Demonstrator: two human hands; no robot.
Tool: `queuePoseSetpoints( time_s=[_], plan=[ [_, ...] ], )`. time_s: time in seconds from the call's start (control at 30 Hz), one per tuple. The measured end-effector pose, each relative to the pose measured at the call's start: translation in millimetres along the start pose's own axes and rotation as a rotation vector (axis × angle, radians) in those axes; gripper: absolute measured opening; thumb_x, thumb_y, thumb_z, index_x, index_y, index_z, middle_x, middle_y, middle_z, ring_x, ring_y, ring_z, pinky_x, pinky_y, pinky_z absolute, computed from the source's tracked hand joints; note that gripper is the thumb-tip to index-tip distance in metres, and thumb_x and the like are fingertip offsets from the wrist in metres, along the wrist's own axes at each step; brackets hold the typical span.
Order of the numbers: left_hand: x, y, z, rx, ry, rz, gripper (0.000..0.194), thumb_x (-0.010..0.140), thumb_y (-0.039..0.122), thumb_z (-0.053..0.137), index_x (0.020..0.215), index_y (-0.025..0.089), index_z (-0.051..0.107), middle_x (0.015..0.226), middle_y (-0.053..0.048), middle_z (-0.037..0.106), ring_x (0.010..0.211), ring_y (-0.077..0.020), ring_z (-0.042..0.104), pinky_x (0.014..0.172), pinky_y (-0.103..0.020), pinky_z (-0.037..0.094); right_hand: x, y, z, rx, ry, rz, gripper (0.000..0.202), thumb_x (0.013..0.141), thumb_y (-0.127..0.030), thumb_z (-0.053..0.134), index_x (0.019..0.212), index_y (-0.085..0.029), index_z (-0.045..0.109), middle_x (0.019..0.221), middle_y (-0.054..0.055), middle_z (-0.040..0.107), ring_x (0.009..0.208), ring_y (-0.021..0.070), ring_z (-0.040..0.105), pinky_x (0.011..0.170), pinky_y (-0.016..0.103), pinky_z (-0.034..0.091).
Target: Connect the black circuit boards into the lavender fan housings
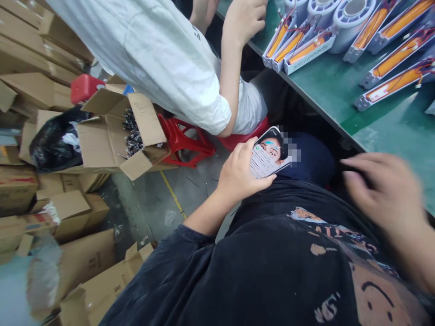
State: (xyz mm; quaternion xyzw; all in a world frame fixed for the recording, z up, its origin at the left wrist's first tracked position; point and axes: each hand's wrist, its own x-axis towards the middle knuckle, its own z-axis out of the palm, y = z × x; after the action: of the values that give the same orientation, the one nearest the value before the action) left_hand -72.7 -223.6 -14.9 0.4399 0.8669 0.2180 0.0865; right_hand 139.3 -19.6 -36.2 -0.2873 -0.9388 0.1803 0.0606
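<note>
My left hand (239, 174) is wrapped round a smartphone (270, 156) above my lap. The phone's lit screen faces up and shows a picture with message-like panels over it; part of its edge is pixelated. My right hand (384, 188) hovers by the front of my dark shirt, near the edge of the green table (384, 131). It is smeared by motion, its thumb and a finger apart with a dark gap between them, and no object shows in it.
On the table lie several open handle housings (390, 63) with orange inserts and wires, beside round grey fan bodies (353, 13). A co-worker in a white sleeve (190, 86) sits at the left. Red stools (185, 140) and open cardboard boxes (112, 136) stand on the floor.
</note>
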Motion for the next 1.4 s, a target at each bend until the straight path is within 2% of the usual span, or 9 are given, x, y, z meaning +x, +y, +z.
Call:
queuePoseSetpoints(
  time_s=[0.07, 0.17, 0.3, 0.5, 0.7, 0.87, 1.0, 1.2, 1.4],
  plan=[
    [-1.6, -1.5, -1.7, -0.001, 0.008, 0.004, 0.086, 0.067, 0.043, 0.083, 0.138, 0.020, 0.041, 0.128, -0.012, 0.061, 0.122, -0.0306, 0.058, 0.101, -0.046, 0.054, 17.4, -10.1, 25.9, -0.046, -0.122, -0.059, 0.042, 0.094, -0.032, 0.047, 0.126, -0.012, 0.066, 0.130, 0.021, 0.063, 0.116, 0.0354, 0.060, 0.100, 0.051, 0.051],
    [-3.1, -5.6, -3.6, 0.001, 0.012, 0.013, 0.087, 0.067, 0.044, 0.083, 0.139, 0.020, 0.041, 0.128, -0.012, 0.061, 0.121, -0.0303, 0.059, 0.101, -0.046, 0.054, 48.3, -7.6, 65.1, -0.175, -0.251, 0.060, 0.049, 0.090, -0.026, 0.046, 0.135, -0.011, 0.060, 0.139, 0.022, 0.057, 0.113, 0.0371, 0.061, 0.092, 0.053, 0.053],
    [-2.8, -12.8, -5.2, 0.007, 0.026, 0.006, 0.087, 0.066, 0.043, 0.084, 0.139, 0.020, 0.041, 0.128, -0.012, 0.061, 0.122, -0.0304, 0.059, 0.102, -0.046, 0.053, 75.9, 4.6, 89.5, -0.295, -0.413, 0.078, 0.039, 0.091, -0.018, 0.040, 0.111, -0.016, 0.073, 0.118, 0.020, 0.065, 0.094, 0.0305, 0.065, 0.075, 0.043, 0.054],
    [-1.2, -17.0, -7.7, 0.002, 0.042, -0.013, 0.087, 0.067, 0.043, 0.083, 0.139, 0.018, 0.040, 0.129, -0.012, 0.060, 0.124, -0.0312, 0.057, 0.104, -0.046, 0.052, 82.5, 0.3, 93.6, -0.352, -0.399, -0.117, 0.042, 0.091, -0.008, 0.029, 0.097, -0.010, 0.071, 0.103, 0.022, 0.066, 0.094, 0.0312, 0.062, 0.080, 0.043, 0.049],
    [-3.6, -17.9, -5.6, -0.009, 0.040, -0.038, 0.087, 0.066, 0.042, 0.084, 0.139, 0.020, 0.041, 0.128, -0.011, 0.060, 0.123, -0.0307, 0.057, 0.103, -0.046, 0.052, 77.5, 13.5, 104.1, -0.074, -0.283, 0.002, 0.037, 0.093, -0.022, 0.034, 0.111, -0.011, 0.064, 0.113, 0.020, 0.067, 0.107, 0.0300, 0.062, 0.091, 0.038, 0.047],
    [-4.2, -18.3, -4.4, 0.004, 0.031, -0.049, 0.087, 0.066, 0.042, 0.084, 0.139, 0.020, 0.042, 0.127, -0.012, 0.060, 0.121, -0.0311, 0.058, 0.100, -0.045, 0.054, 51.8, -14.5, 87.7, 0.036, -0.581, 0.139, 0.024, 0.087, -0.027, 0.039, 0.093, -0.021, 0.062, 0.089, 0.011, 0.070, 0.081, 0.0253, 0.064, 0.069, 0.032, 0.045],
    [-3.4, -17.0, -5.8, 0.008, 0.039, -0.047, 0.088, 0.066, 0.042, 0.084, 0.139, 0.019, 0.041, 0.128, -0.012, 0.060, 0.123, -0.0316, 0.058, 0.102, -0.045, 0.053, 20.5, -45.0, 62.6, 0.133, -0.805, 0.083, 0.026, 0.090, -0.042, 0.042, 0.088, -0.023, 0.059, 0.087, 0.008, 0.071, 0.082, 0.0247, 0.066, 0.071, 0.032, 0.043],
    [-3.8, -13.9, -9.3, 0.026, 0.037, -0.070, 0.088, 0.067, 0.043, 0.083, 0.140, 0.018, 0.040, 0.130, -0.013, 0.058, 0.125, -0.0331, 0.055, 0.103, -0.047, 0.052, 10.1, -49.7, 50.6, 0.085, -0.826, 0.099, 0.030, 0.089, -0.052, 0.044, 0.091, -0.025, 0.055, 0.086, 0.007, 0.071, 0.083, 0.0268, 0.067, 0.067, 0.032, 0.040],
    [10.4, -24.5, -1.1, 0.018, -0.017, -0.091, 0.081, 0.066, 0.041, 0.083, 0.134, 0.019, 0.045, 0.126, -0.013, 0.061, 0.121, -0.0316, 0.058, 0.101, -0.045, 0.053, 15.8, -28.3, 60.8, 0.302, -0.706, 0.236, 0.031, 0.084, -0.054, 0.050, 0.076, -0.024, 0.048, 0.068, 0.000, 0.058, 0.065, 0.0174, 0.054, 0.060, 0.028, 0.035]
  ],
)
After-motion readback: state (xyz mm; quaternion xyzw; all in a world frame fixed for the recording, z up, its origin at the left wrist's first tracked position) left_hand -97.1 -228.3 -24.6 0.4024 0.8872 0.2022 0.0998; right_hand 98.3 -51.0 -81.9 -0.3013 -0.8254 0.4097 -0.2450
